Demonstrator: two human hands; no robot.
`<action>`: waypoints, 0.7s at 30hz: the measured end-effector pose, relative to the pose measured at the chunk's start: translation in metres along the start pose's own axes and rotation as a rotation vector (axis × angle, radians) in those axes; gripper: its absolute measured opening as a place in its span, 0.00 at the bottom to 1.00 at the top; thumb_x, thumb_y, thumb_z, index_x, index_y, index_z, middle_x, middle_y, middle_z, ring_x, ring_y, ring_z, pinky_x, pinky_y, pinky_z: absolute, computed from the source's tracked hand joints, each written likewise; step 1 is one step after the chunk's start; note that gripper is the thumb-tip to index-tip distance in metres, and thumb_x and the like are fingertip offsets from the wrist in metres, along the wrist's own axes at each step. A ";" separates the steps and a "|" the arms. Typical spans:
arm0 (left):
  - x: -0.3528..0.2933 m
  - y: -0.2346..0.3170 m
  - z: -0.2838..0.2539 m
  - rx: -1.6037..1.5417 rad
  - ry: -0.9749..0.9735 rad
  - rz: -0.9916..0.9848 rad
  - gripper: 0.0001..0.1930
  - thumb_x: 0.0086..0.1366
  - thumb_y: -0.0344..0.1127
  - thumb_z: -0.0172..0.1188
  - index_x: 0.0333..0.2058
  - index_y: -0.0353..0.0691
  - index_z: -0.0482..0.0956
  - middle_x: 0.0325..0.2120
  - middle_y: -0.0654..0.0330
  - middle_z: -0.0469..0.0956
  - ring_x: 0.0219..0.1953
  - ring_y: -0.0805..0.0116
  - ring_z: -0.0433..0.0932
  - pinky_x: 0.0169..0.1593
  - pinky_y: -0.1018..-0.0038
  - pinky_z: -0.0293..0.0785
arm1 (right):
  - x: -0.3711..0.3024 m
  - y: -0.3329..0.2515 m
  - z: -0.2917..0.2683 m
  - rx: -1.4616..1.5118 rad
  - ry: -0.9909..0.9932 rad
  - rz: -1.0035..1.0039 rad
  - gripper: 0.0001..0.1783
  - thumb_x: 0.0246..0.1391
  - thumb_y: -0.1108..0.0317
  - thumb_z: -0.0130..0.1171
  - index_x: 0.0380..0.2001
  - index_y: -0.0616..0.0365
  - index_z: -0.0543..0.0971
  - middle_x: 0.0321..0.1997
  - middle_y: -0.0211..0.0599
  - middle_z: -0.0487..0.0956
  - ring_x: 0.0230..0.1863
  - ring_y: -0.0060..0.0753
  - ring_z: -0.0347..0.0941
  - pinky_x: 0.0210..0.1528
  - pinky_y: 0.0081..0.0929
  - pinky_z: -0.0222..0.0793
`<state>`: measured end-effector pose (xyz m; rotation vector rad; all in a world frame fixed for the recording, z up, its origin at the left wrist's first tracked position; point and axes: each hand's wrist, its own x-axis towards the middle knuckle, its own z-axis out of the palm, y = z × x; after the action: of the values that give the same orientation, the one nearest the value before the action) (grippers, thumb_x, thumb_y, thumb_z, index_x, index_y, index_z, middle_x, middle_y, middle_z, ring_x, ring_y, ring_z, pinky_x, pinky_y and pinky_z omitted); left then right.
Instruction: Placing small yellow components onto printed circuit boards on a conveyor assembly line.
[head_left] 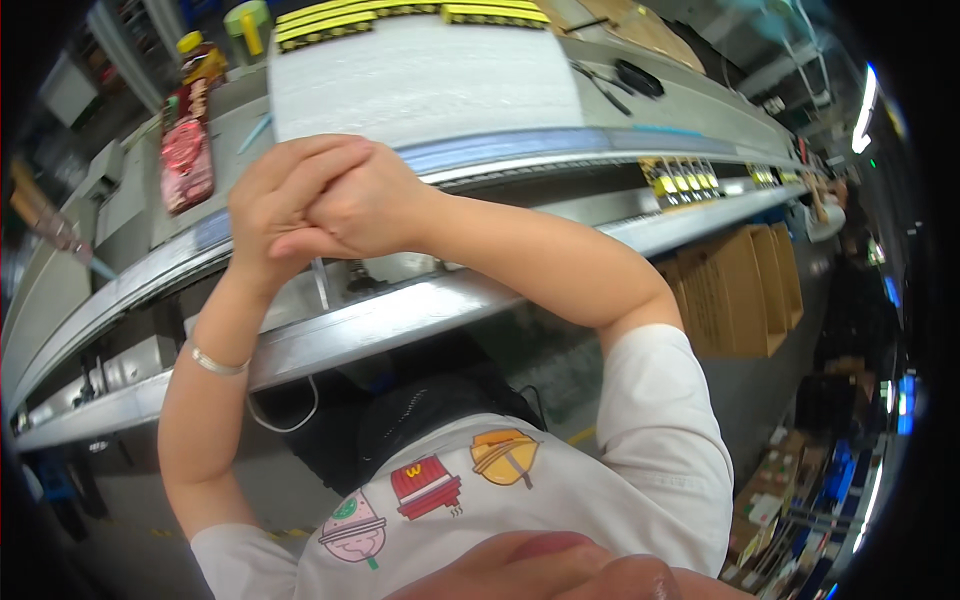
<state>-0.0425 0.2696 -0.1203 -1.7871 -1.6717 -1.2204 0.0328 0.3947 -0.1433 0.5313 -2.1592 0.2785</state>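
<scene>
Over the near edge of the workbench, my left hand (pixel 262 205) and my right hand (pixel 378 203) are clasped together, fingers closed around each other. No object shows between them, though the palms are hidden. A light bracelet (pixel 218 362) circles my left wrist. Just beyond the hands lies a white foam-like sheet (pixel 420 85). Along its far edge sit rows of yellow-and-black pieces (pixel 325 25). To the left of my hands, a phone in a red and pink patterned case (pixel 187 150) rests on the bench.
Pliers (pixel 600 85) and a black oval object (pixel 638 78) lie right of the sheet. A metal rail (pixel 400 320) runs below the bench edge, with more yellow-and-black pieces (pixel 680 182) on the lower level. Cardboard boxes (pixel 735 290) stand at right; another person (pixel 825 210) is farther off.
</scene>
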 end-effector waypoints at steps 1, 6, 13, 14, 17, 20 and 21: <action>0.000 0.000 -0.002 0.025 0.004 0.016 0.14 0.58 0.38 0.62 0.43 0.43 0.86 0.42 0.63 0.84 0.39 0.67 0.81 0.43 0.75 0.77 | 0.002 -0.002 0.000 0.024 0.044 0.000 0.31 0.63 0.43 0.53 0.12 0.49 0.79 0.15 0.31 0.75 0.17 0.39 0.67 0.21 0.28 0.65; -0.004 -0.007 0.007 0.067 0.107 0.019 0.23 0.53 0.28 0.68 0.50 0.40 0.81 0.45 0.58 0.83 0.41 0.64 0.80 0.43 0.72 0.78 | -0.002 0.000 -0.011 0.429 0.104 0.165 0.14 0.63 0.60 0.58 0.28 0.59 0.80 0.28 0.38 0.80 0.24 0.38 0.72 0.30 0.27 0.70; -0.004 -0.016 0.006 0.346 0.177 -0.055 0.41 0.50 0.32 0.66 0.66 0.51 0.66 0.66 0.59 0.65 0.65 0.58 0.64 0.67 0.59 0.60 | 0.012 -0.008 -0.013 0.629 -0.030 0.426 0.19 0.55 0.54 0.66 0.33 0.62 0.78 0.31 0.38 0.78 0.32 0.41 0.70 0.40 0.32 0.67; -0.004 -0.017 0.005 0.430 0.177 -0.031 0.43 0.52 0.34 0.65 0.69 0.52 0.62 0.71 0.58 0.58 0.72 0.54 0.56 0.72 0.52 0.52 | 0.013 -0.003 -0.008 0.330 -0.030 0.214 0.21 0.52 0.52 0.68 0.33 0.61 0.78 0.30 0.39 0.78 0.33 0.42 0.69 0.43 0.34 0.67; -0.009 -0.029 0.020 0.513 0.003 0.027 0.40 0.57 0.40 0.62 0.69 0.65 0.62 0.74 0.63 0.50 0.77 0.53 0.42 0.75 0.44 0.36 | 0.007 -0.007 -0.011 0.291 -0.285 0.300 0.23 0.51 0.51 0.70 0.30 0.65 0.82 0.31 0.41 0.80 0.34 0.45 0.72 0.44 0.36 0.68; -0.009 -0.024 0.030 0.441 -0.046 0.050 0.37 0.56 0.42 0.61 0.66 0.75 0.65 0.73 0.66 0.52 0.77 0.56 0.42 0.77 0.45 0.34 | -0.003 -0.005 -0.020 0.428 -0.380 0.379 0.20 0.56 0.56 0.67 0.33 0.67 0.85 0.29 0.45 0.84 0.25 0.47 0.76 0.31 0.35 0.71; -0.010 -0.025 0.029 0.283 -0.006 0.035 0.38 0.54 0.44 0.61 0.66 0.75 0.66 0.73 0.67 0.53 0.77 0.56 0.42 0.77 0.46 0.36 | -0.005 -0.002 -0.018 0.376 -0.356 0.350 0.19 0.57 0.56 0.66 0.33 0.67 0.84 0.29 0.45 0.84 0.25 0.47 0.76 0.31 0.36 0.71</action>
<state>-0.0560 0.2912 -0.1508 -1.6403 -1.7115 -0.9120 0.0488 0.4014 -0.1372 0.4289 -2.5603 0.8492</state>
